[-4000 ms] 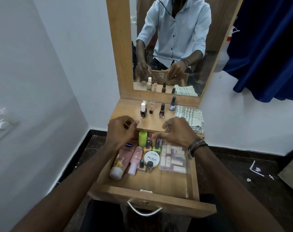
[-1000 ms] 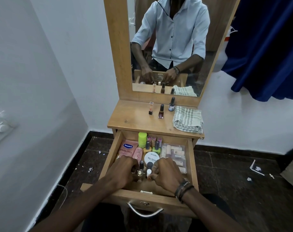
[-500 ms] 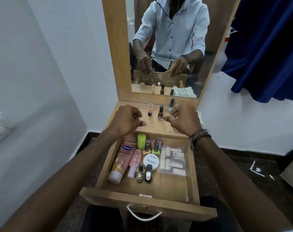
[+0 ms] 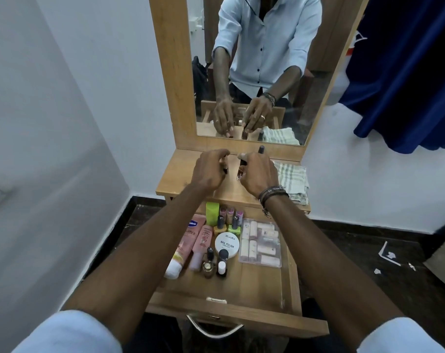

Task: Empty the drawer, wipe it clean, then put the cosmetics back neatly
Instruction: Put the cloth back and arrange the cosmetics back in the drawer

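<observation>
Drawer [image 4: 254,291] is pulled fully out under the tabletop [image 4: 175,179], light wood, curved metal handle [image 4: 213,329] on the front. Cosmetics are packed into its back half; the front half shows bare wood. Left side: two pink tubes [image 4: 188,240] laid lengthwise, white caps toward the front. Back: a green bottle [image 4: 212,212] upright, a row of small pinkish bottles [image 4: 230,212] just beside it, two yellow-green polish bottles [image 4: 227,225] with dark caps in front of those. Centre: a round white tub [image 4: 227,244] labelled "NAIL POLISH". In front of the tub three small bottles are stood together: a gold one [image 4: 208,264], a dark-capped one [image 4: 223,254], a white-capped one [image 4: 221,268]. Right side: a flat clear pack [image 4: 261,242] of small pale tubes, against the drawer's right wall. Both hands are held over the tabletop near the mirror [image 4: 254,72]. Left hand [image 4: 208,171] is curled, fingertips drawn together around something small and dark; what it is cannot be told, nor whether it is gripped. Right hand [image 4: 259,171] is clamped on a dark-capped polish bottle [image 4: 240,171], thumb and fingers around it. Another dark cap [image 4: 261,149] shows just behind the right hand. A folded checked cloth [image 4: 294,182] lies on the tabletop's right end, near the right wrist.
</observation>
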The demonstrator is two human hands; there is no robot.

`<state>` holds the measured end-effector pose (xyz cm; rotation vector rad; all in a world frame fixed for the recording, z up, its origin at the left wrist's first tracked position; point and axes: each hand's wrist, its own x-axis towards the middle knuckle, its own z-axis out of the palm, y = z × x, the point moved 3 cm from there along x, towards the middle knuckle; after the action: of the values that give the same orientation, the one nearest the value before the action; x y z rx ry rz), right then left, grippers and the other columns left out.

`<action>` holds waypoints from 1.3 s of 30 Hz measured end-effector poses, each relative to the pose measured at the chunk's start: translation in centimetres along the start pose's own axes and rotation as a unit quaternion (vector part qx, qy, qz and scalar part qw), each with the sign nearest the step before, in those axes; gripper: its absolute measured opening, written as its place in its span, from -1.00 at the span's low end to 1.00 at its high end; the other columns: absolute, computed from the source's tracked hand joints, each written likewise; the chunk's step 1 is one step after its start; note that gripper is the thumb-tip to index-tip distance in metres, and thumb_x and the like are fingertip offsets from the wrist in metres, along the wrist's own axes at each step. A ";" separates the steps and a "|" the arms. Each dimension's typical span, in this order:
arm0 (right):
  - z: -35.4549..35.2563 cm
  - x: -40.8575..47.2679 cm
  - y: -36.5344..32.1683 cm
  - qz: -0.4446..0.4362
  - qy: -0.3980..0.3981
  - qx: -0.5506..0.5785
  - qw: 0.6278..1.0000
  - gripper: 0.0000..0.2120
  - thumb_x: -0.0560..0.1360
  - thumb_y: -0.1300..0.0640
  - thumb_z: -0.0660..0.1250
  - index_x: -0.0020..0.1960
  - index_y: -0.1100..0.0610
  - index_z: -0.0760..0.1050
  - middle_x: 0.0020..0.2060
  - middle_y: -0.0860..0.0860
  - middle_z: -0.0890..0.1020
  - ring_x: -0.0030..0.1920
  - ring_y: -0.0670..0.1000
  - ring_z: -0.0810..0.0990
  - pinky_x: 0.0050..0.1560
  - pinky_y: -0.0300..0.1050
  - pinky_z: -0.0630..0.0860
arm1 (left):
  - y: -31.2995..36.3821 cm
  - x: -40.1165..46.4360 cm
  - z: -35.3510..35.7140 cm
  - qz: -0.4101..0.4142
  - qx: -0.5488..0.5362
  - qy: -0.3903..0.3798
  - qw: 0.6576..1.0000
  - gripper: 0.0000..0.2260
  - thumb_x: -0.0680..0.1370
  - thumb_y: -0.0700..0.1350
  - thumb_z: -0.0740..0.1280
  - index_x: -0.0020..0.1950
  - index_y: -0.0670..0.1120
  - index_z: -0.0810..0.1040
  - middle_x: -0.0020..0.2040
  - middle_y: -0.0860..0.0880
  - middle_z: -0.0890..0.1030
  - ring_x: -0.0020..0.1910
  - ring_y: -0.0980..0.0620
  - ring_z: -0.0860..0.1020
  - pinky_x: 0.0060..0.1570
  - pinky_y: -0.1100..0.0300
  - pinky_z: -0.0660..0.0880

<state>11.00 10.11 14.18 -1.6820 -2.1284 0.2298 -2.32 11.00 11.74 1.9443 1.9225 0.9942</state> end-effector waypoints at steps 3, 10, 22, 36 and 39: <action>0.1 -0.3 0.1 -0.013 0.013 0.022 1.000 -0.62 0.50 0.36 0.29 0.26 0.11 0.59 0.04 0.14 0.67 0.07 0.21 0.62 -0.02 0.04 0.60 | -0.2 -0.3 -0.1 0.015 0.003 0.012 1.000 -0.64 0.47 -0.40 0.29 0.21 -0.15 0.61 0.03 -0.10 0.69 -0.01 -0.02 0.64 0.07 0.03 0.57; -0.8 -3.3 1.5 -0.083 0.038 0.058 0.994 -0.70 0.49 0.27 0.39 0.21 0.11 0.64 0.07 0.06 0.70 0.01 0.09 0.67 0.04 -0.02 0.61 | 0.6 -4.7 -2.0 0.147 -0.029 0.024 0.988 -0.80 0.52 -0.31 0.36 0.13 -0.20 0.63 -0.06 -0.09 0.67 -0.14 0.03 0.63 -0.12 0.15 0.58; -0.5 -14.4 1.8 -0.108 -0.214 0.186 0.953 -0.81 0.43 0.21 0.53 0.03 0.10 0.67 -0.15 -0.07 0.71 -0.19 -0.20 0.65 -0.22 -0.40 0.54 | -2.0 -16.3 -6.6 0.043 -0.104 -0.191 0.975 -0.85 0.36 -0.27 0.56 -0.13 -0.11 0.70 -0.26 0.09 0.68 -0.27 0.14 0.65 -0.23 0.10 0.61; 5.0 -17.6 1.3 -0.164 -0.250 0.056 0.953 -0.74 0.41 0.22 0.45 0.04 -0.02 0.69 -0.01 -0.07 0.61 -0.11 -0.04 0.59 -0.14 -0.10 0.56 | -4.5 -19.5 -3.8 0.030 -0.003 -0.263 0.964 -0.81 0.32 -0.19 0.58 -0.12 0.01 0.72 -0.16 0.12 0.69 -0.21 0.24 0.60 -0.19 0.34 0.54; 5.6 -17.7 1.3 -0.159 -0.241 0.039 0.957 -0.75 0.44 0.18 0.43 0.10 -0.01 0.66 0.05 -0.07 0.55 -0.05 -0.02 0.56 -0.14 -0.14 0.50 | -4.8 -19.8 -3.1 0.017 0.008 -0.250 0.968 -0.83 0.32 -0.19 0.57 -0.12 0.00 0.73 -0.15 0.09 0.70 -0.21 0.22 0.60 -0.16 0.31 0.54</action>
<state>13.03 -5.78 4.79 -1.3037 -2.6612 0.6734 -6.22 -8.16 5.29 1.9984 1.6145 0.4307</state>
